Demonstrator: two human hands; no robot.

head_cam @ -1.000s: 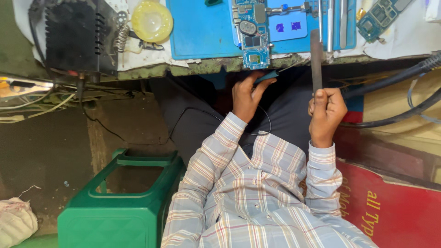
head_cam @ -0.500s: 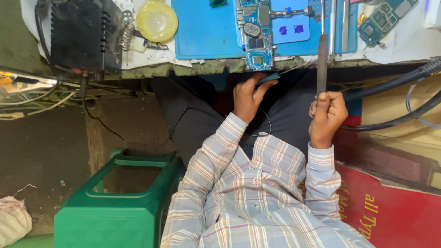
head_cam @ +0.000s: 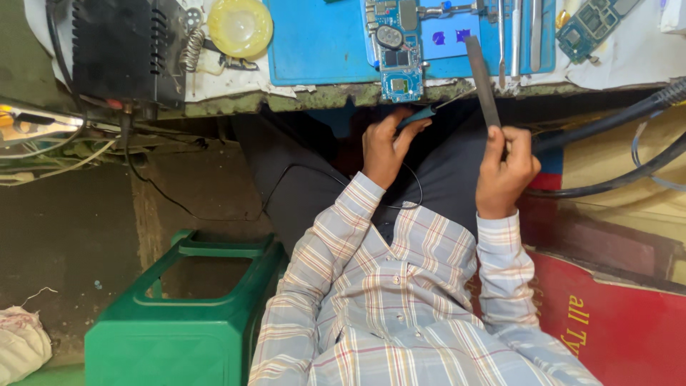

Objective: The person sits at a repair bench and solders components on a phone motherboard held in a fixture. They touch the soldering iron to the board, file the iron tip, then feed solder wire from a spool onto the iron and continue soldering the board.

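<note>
- The left hand (head_cam: 386, 146) is closed in a pinch on a slim blue-handled tool (head_cam: 416, 116), its fine metal tip aimed up at the front edge of the worktop (head_cam: 321, 96), just below a blue circuit board (head_cam: 396, 53).
- The right hand (head_cam: 504, 168) is wrapped around the lower end of a dark flat blade-like tool (head_cam: 482, 78), which stands nearly upright, tilted slightly left, its top crossing the worktop's front edge.
- The dark tool looks stiff, thin and light, probably metal with a matte face; a grip low on the shank, as here, seems the steadiest hold.
- The blue-handled tool appears light and slender; I judge it is best pinched near the tip end for control.
- The circuit board overhangs the front edge on a blue mat (head_cam: 314, 36); it looks rigid yet fragile, studded with small parts, and is best taken by its bare edges.
- A second green board (head_cam: 593, 21) lies toward the worktop's far right, with metal tweezers (head_cam: 536, 32) between the two boards.
- At the left end stand a black ribbed box (head_cam: 118, 46), a coiled spring holder (head_cam: 191, 48) and a round yellow tub (head_cam: 239, 27).
- Below sits a green plastic stool (head_cam: 186, 314); thick black cables (head_cam: 607, 121) run off to the right.
</note>
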